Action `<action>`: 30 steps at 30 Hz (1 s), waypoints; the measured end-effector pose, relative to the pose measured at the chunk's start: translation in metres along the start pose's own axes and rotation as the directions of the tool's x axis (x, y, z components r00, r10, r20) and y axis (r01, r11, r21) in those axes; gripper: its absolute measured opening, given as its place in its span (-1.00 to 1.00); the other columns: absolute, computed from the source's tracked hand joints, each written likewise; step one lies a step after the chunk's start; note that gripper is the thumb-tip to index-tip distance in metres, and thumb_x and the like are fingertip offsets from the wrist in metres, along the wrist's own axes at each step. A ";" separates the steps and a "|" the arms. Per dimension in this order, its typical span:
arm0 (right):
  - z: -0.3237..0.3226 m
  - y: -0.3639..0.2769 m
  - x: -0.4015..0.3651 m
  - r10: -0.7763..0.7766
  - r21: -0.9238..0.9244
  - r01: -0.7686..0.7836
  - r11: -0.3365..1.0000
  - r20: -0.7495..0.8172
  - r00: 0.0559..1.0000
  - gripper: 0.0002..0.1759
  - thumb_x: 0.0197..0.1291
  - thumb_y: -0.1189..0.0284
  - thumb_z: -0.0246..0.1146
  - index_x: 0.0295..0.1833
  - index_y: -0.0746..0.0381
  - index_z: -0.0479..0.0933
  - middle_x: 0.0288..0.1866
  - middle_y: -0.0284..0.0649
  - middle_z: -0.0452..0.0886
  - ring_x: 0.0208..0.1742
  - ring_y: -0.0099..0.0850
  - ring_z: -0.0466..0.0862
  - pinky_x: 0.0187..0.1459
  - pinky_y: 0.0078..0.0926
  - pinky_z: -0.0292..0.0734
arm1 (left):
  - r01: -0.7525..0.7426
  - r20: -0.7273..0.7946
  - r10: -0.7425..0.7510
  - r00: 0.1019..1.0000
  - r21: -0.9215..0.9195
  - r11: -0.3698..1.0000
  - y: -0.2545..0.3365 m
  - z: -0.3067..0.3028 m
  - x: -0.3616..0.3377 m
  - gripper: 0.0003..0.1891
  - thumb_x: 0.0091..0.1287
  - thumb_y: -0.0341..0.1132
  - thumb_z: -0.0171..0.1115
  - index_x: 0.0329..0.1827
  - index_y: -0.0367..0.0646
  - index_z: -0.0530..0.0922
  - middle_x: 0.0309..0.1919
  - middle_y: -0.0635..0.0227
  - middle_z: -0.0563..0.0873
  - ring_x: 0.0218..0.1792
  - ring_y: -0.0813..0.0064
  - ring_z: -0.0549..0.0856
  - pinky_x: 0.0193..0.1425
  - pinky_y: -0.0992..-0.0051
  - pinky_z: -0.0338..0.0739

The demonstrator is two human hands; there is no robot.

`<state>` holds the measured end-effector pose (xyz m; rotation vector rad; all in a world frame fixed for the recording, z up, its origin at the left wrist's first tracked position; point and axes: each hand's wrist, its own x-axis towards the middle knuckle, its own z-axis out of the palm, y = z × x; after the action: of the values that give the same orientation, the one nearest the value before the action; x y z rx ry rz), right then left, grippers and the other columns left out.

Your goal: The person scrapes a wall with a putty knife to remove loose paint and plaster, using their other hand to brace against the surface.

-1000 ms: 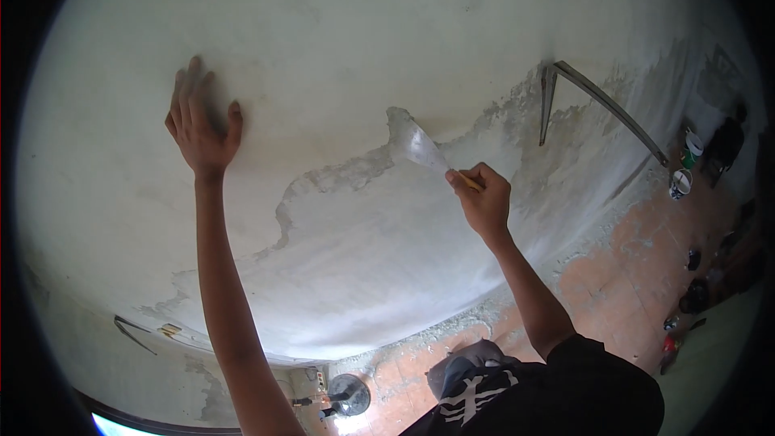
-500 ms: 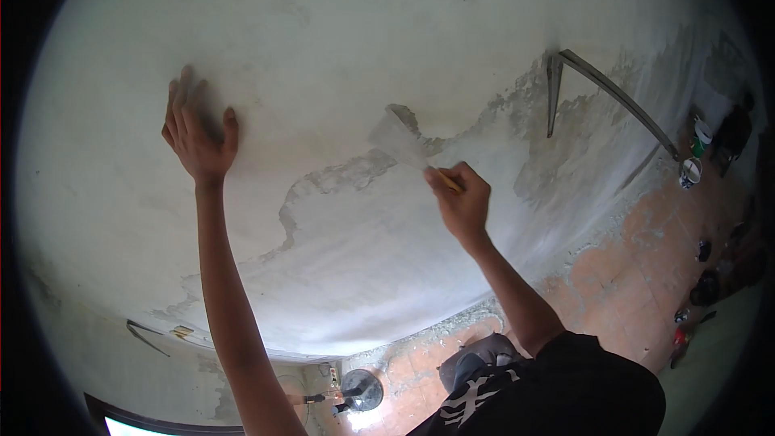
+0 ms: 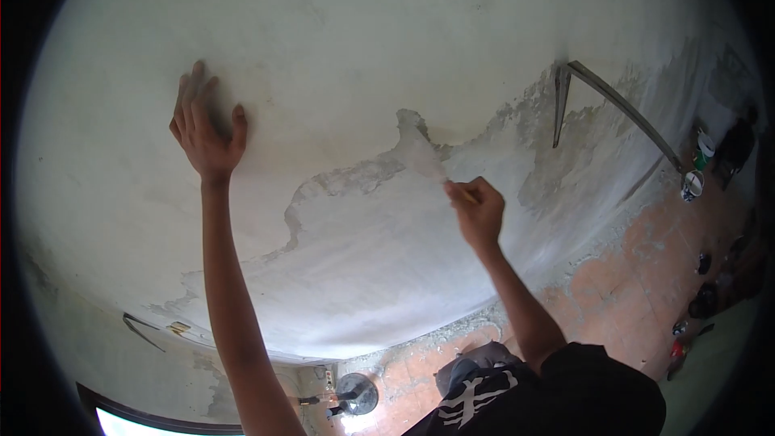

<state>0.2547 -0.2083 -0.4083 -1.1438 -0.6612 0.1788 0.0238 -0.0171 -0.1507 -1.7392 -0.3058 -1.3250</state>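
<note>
My left hand (image 3: 210, 133) rests against the pale wall (image 3: 339, 48) with its fingers spread, holding nothing. In my right hand (image 3: 483, 211) is a scraper (image 3: 424, 157), gripped by its yellowish handle. Its wide blade, blurred, lies over the wall at the edge of a patch of peeled paint (image 3: 347, 178). A small bare grey spot (image 3: 412, 119) shows just above the blade. The exact contact of the blade's edge is hard to make out.
A metal bracket (image 3: 622, 101) juts from the wall at the right. Buckets (image 3: 692, 184) stand near the tiled floor (image 3: 605, 291). A round dark object (image 3: 358, 394) is at the bottom, and a smaller bracket (image 3: 144, 331) at the lower left.
My right hand and the scraper have moved slightly right and down, uncovering more of the bare spot. My left hand stays spread on the wall; the view has shifted a little.
</note>
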 end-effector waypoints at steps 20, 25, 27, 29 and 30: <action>-0.013 -0.017 0.012 -0.056 -0.127 0.071 0.989 0.118 0.991 -0.69 0.16 0.38 0.42 -0.46 0.32 0.49 -0.62 -0.28 0.58 -0.60 -0.69 0.46 -0.54 -0.67 0.32 | 0.027 0.010 -0.027 1.000 0.010 1.000 0.000 -0.001 0.001 -0.53 0.26 -0.11 0.16 0.20 -0.06 0.46 0.35 0.40 0.47 0.39 0.25 0.38 0.37 0.24 0.19; -0.023 -0.027 0.017 -0.044 -0.145 0.066 0.987 0.145 0.988 -0.70 0.15 0.35 0.42 -0.44 0.32 0.52 -0.65 -0.31 0.56 -0.61 -0.69 0.46 -0.54 -0.66 0.31 | 0.023 0.017 -0.023 1.000 0.023 0.999 0.001 -0.001 -0.001 -0.53 0.25 -0.10 0.16 0.20 -0.06 0.46 0.34 0.40 0.48 0.40 0.25 0.38 0.37 0.25 0.19; -0.026 -0.029 0.025 -0.054 -0.152 0.080 0.985 0.173 0.984 -0.70 0.15 0.35 0.43 -0.44 0.32 0.52 -0.66 -0.31 0.56 -0.61 -0.69 0.47 -0.55 -0.66 0.31 | 0.023 -0.031 -0.022 0.999 0.013 1.000 0.002 0.001 0.001 -0.55 0.23 -0.07 0.15 0.14 -0.05 0.50 0.33 0.40 0.50 0.35 0.24 0.43 0.29 0.34 0.22; -0.022 -0.039 0.027 -0.056 -0.202 0.095 0.975 0.191 0.980 -0.70 0.15 0.36 0.43 -0.45 0.33 0.52 -0.65 -0.30 0.57 -0.61 -0.69 0.47 -0.55 -0.66 0.32 | 0.021 -0.025 -0.020 0.999 0.025 0.999 0.001 0.000 0.001 -0.55 0.23 -0.07 0.15 0.14 -0.05 0.50 0.33 0.40 0.50 0.35 0.24 0.44 0.28 0.34 0.22; -0.022 -0.044 0.027 -0.057 -0.252 0.109 0.962 0.206 0.977 -0.71 0.14 0.38 0.43 -0.46 0.33 0.52 -0.65 -0.29 0.57 -0.61 -0.69 0.47 -0.55 -0.66 0.32 | 0.017 -0.021 -0.016 1.000 0.033 0.999 0.002 0.000 0.001 -0.55 0.23 -0.07 0.15 0.14 -0.05 0.50 0.33 0.40 0.50 0.34 0.24 0.44 0.28 0.34 0.22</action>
<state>0.2800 -0.2318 -0.3646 -1.3605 -0.9280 0.1361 0.0256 -0.0184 -0.1510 -1.6981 -0.3294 -1.3414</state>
